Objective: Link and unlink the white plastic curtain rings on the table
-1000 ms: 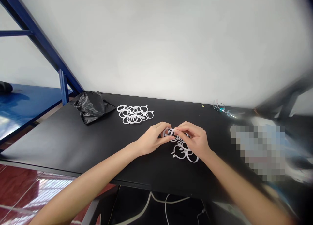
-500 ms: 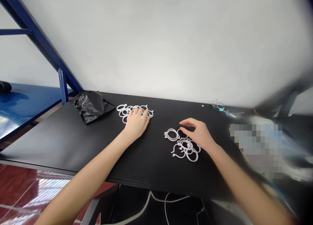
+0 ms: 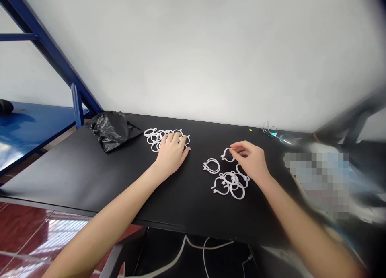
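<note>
In the head view, my right hand [image 3: 249, 159] pinches a white plastic ring [image 3: 223, 155] between thumb and fingertips. That ring has a gap with small tabs. Just below it lies a loose pile of similar white rings [image 3: 231, 180], some overlapping. A couple more stacked rings [image 3: 212, 165] sit to the left of this pile. Farther left, my left hand [image 3: 172, 152] rests palm down over another group of white rings [image 3: 154, 139]. Its fingers lie flat and its thumb is apart; they cover part of that group.
A crumpled black plastic bag [image 3: 113, 131] lies on the black table [image 3: 75, 177] at left. Eyeglasses [image 3: 273, 132] sit near the wall at right. A blurred, pixelated package [image 3: 316, 185] is at the right. Cables [image 3: 181, 252] hang below the front edge.
My right hand has closed on a ring and shifted slightly up and right, drawing it away from the pile. The left hand has hardly moved, its thumb slightly farther out.
</note>
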{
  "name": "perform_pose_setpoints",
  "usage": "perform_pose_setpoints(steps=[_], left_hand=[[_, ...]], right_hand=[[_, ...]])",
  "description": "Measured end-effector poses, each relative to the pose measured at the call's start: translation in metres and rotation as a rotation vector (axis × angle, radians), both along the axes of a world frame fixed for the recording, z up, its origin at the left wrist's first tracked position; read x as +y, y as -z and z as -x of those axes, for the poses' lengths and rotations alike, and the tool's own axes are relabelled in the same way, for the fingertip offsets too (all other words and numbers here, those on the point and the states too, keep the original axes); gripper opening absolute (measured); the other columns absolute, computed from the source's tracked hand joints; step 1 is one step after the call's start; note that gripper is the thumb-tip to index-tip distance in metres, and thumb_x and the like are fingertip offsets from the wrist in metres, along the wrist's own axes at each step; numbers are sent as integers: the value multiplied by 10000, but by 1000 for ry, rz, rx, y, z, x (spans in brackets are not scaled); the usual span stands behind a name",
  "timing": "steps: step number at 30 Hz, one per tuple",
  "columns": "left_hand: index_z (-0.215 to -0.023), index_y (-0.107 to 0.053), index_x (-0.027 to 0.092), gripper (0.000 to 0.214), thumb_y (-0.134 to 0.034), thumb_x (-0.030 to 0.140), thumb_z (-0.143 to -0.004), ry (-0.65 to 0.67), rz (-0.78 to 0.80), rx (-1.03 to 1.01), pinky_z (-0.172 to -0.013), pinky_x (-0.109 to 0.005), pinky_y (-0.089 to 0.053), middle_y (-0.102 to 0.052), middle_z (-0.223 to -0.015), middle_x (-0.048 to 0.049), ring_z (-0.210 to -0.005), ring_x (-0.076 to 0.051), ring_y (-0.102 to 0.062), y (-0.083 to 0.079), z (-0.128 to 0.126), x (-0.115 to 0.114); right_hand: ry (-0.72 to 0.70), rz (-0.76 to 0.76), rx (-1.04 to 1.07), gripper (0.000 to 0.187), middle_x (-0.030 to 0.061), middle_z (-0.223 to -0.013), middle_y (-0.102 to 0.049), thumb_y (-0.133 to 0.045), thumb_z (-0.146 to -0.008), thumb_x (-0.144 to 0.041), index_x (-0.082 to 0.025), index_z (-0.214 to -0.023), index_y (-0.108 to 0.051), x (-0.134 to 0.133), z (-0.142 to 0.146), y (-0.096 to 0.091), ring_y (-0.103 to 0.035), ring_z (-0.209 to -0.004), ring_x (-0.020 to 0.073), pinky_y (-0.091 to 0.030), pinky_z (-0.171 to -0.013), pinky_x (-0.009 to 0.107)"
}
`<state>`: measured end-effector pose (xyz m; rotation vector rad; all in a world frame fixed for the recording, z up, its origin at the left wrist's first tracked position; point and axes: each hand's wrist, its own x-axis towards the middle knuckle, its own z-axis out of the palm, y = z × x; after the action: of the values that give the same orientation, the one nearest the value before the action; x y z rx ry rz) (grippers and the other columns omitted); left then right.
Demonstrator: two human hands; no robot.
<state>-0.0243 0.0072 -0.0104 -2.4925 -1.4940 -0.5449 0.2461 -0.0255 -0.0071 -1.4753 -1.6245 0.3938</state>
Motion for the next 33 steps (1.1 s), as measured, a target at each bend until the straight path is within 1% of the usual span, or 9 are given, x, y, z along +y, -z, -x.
perform_pose_setpoints(steps=[3, 6, 9, 13, 16, 20, 25, 28, 33], left_hand=[[-1269, -520, 147, 380, -401, 377, -991, 198, 22, -150, -1016, -445, -369, -571, -1252, -142, -1142, -287, -511, -5, -9, -9], [-1349, -434, 153, 513, -453, 489, -961, 420, 67, -261, -1052, -440, -357, -562, -1281, -140, -1172, -267, -512, -8, -20, -21], [-1398, -367, 157, 634, -475, 566, -925, 543, 99, -306, -1058, -463, -355, -562, -1287, -158, -1178, -279, -523, -8, -29, -31], [-1362, -385, 162, 517, -437, 492, -967, 607, 129, -361, -1000, -424, -407, -578, -1260, -153, -1149, -260, -543, -5, -33, -36], [-1281, -431, 170, 434, -486, 454, -958, 636, 187, -414, -944, -381, -442, -591, -1224, -136, -1107, -240, -559, -4, -33, -35], [-1214, -467, 185, 387, -567, 422, -925, 593, 293, -495, -855, -337, -474, -608, -1098, -91, -962, -203, -582, -6, -31, -33], [-1161, -538, 164, 387, -643, 403, -876, 576, 405, -615, -796, -302, -473, -563, -956, -52, -857, -168, -537, -11, -31, -33], [-1104, -586, 158, 368, -703, 377, -832, 616, 558, -768, -814, -300, -478, -562, -926, -36, -848, -155, -543, -13, -30, -32], [-1112, -611, 147, 288, -673, 275, -861, 731, 929, -1008, -893, -321, -485, -611, -1020, -60, -956, -168, -590, -13, -30, -29]], right_hand=[[-19, 33, 133, 146, 65, -757, -712, -701, -772, -331, -187, -789, -710, -6, 11, -4, -671, -673, 205, -539, -568, 316], [-86, 61, 244, 166, 53, -716, -702, -717, -772, -350, -185, -779, -710, -14, 26, -6, -664, -645, 192, -532, -547, 296], [-147, 58, 267, 163, 40, -684, -699, -718, -781, -349, -188, -762, -707, -22, 40, -7, -662, -624, 184, -531, -542, 286], [-233, 57, 261, 155, 27, -666, -705, -683, -814, -327, -193, -738, -696, -28, 51, -7, -673, -603, 181, -556, -572, 290], [-276, 51, 223, 126, 27, -682, -719, -664, -828, -297, -196, -763, -701, -30, 51, -7, -691, -618, 188, -575, -600, 295], [-254, -57, 200, 113, 26, -739, -730, -618, -877, -265, -198, -888, -708, -32, 48, -10, -695, -625, 168, -584, -636, 292], [-380, -172, 189, 139, 16, -804, -713, -612, -892, -192, -223, -986, -709, -35, 46, -13, -681, -679, 139, -572, -660, 265], [-402, -153, 282, 125, 3, -775, -690, -616, -893, -176, -233, -946, -714, -35, 46, -12, -662, -664, 124, -562, -640, 248], [-431, -13, 500, 80, -7, -726, -657, -635, -892, -225, -217, -839, -694, -36, 48, -14, -633, -613, 111, -553, -596, 237]])
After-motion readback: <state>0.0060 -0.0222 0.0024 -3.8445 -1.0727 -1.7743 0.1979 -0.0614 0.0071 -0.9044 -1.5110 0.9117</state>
